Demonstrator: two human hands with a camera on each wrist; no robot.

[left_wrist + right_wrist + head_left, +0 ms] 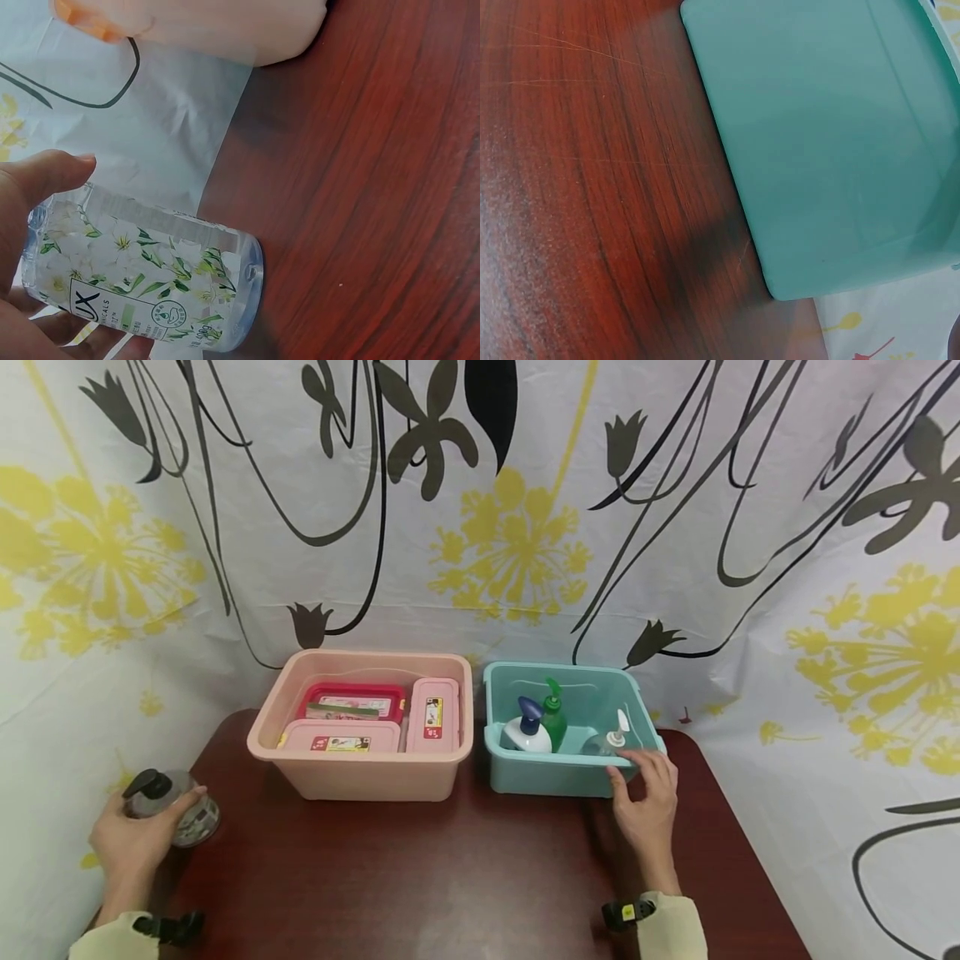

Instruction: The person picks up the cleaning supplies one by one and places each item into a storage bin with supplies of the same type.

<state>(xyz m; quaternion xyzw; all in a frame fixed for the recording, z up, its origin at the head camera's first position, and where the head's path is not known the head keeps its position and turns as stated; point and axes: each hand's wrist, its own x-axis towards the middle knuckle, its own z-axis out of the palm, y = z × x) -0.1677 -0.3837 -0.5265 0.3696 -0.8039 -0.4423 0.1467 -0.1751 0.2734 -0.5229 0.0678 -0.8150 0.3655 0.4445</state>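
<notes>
At the left edge of the table, my left hand [133, 845] grips a clear pump bottle [198, 823] with a black pump head. Its floral label faces the left wrist camera, where my thumb and fingers wrap its upper body. My right hand [651, 802] holds the front rim of a teal bin [551, 779] near its right corner, thumb against the outside. Inside that bin are a white bottle [525, 739] with a dark blue pump, a green pump bottle [553, 723] and a clear bottle [600, 744] with a white pump. The right wrist view mostly shows the bin's outer wall.
Left of the teal bin stands a larger peach bin [375, 779] holding pink lidded boxes [432, 718] and a red-rimmed box [397, 695]. Both bins stand at the back of the dark red wooden table [450, 877]. A patterned white sheet [525, 635] hangs behind and beside it.
</notes>
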